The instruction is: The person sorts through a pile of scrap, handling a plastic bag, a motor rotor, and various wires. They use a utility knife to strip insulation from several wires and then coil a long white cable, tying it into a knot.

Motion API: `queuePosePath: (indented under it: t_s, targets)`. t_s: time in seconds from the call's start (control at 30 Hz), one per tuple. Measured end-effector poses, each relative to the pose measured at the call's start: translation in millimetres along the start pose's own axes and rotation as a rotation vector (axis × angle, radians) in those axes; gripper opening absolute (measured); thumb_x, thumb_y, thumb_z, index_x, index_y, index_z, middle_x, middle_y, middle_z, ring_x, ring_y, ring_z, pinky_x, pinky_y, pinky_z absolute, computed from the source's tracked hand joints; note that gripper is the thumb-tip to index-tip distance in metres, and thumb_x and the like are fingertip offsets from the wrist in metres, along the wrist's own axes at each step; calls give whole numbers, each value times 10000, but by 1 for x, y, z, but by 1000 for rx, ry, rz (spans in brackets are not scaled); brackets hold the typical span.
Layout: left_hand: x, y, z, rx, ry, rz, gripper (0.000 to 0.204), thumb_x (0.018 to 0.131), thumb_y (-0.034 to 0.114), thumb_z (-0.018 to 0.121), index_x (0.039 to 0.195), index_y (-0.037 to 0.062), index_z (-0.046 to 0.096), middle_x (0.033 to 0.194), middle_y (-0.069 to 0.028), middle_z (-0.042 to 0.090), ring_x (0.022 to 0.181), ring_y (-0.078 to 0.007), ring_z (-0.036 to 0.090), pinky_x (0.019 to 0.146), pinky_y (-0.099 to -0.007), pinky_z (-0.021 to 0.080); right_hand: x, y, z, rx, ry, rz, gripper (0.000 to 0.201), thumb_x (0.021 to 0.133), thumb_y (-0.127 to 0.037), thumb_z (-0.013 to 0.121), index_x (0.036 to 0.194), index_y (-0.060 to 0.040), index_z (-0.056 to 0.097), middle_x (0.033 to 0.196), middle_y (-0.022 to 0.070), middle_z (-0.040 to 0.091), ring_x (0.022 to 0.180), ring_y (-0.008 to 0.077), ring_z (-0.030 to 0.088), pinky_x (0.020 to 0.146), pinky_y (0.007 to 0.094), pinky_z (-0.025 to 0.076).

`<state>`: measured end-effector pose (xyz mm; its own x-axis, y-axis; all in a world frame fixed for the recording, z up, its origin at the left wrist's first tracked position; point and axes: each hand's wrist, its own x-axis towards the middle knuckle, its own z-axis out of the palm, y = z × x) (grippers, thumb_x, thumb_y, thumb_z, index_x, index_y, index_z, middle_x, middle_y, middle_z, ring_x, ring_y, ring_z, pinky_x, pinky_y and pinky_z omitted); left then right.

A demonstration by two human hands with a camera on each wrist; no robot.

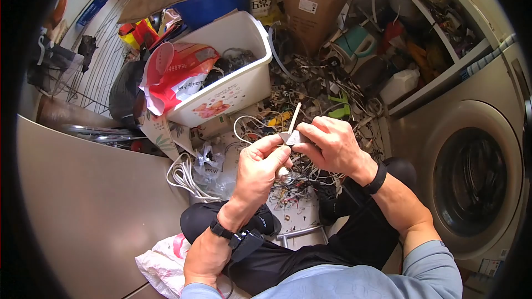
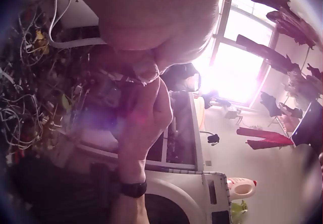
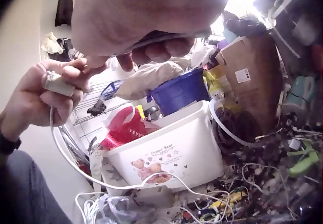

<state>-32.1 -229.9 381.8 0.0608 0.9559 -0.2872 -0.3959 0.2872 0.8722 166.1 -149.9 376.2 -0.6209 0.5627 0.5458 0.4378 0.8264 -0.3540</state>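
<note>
Left grip (image 1: 256, 167) holds corded white piece (image 3: 59, 85) — right grip (image 1: 337, 147), grey object (image 1: 295, 138).

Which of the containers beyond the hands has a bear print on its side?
The white bin, with red packaging in its open top. The blue tub behind it and the cardboard box show no bear.

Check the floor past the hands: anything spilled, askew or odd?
Yes. Loose wires and scraps lie strewn across the floor between the white bin and the washing machine, looking spilled rather than contained. A red bag also slumps over the bin's rim.
</note>
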Motion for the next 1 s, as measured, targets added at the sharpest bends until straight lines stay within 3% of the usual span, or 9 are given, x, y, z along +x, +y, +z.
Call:
queuePosePath:
  t_s: [0.13,0.2,0.3,0.4,0.43,0.63,0.83,1.0]
  targets:
    - [3,-3,-4,20,43,13,295,984,67,678,1264,-25,663,855,-38,716,652,-42,629,526,-171,481,7,0,-4,-1,26,-12,321,836,-263,807,1032,-47,673,748,89,577,638,282,601,576,382,492]
    - [0,-1,-5,50,39,31,295,984,66,677,1264,-26,666,852,-39,714,645,-44,627,522,-171,473,10,3,-9,-74,5,4,209,890,-251,753,935,-72,656,734,82,593,653,281,629,592,396,514]
    - [-20,3,-2,71,42,36,283,984,60,668,1252,-28,680,830,-33,702,632,-46,617,518,-169,453,13,47,-27,-92,161,277,172,910,-189,737,892,-28,680,790,122,664,699,311,658,628,400,532]
    - [-13,-3,-6,7,84,39,270,982,64,672,1234,-29,691,807,-8,689,626,-35,603,516,-173,448,11,34,-30,131,175,370,188,919,-192,735,940,-7,703,838,151,688,735,319,680,636,381,535]
    - [-9,-2,-8,15,99,53,270,981,68,674,1233,-28,693,800,-1,686,620,-32,595,512,-174,442,9,27,-24,175,161,360,202,919,-181,735,1002,1,711,865,169,696,756,313,696,641,366,537]
    - [-8,2,-9,-5,141,38,223,988,113,687,1175,1,735,787,44,668,567,-15,557,485,-161,399,6,-3,-15,174,-82,139,286,865,-223,798,1040,-30,680,816,122,654,692,308,665,605,382,529]
    - [-6,2,-2,45,143,17,250,996,107,664,1220,9,719,792,49,679,540,3,535,463,-160,385,3,-6,-6,181,-104,66,331,868,-271,796,1063,-33,674,805,111,633,686,300,662,603,385,535]
    - [-6,3,1,106,109,8,259,1005,80,625,1233,-4,714,856,35,697,594,4,530,527,-174,410,0,-6,-4,132,-125,60,340,868,-296,792,1054,-35,679,775,105,606,653,289,638,583,390,520]
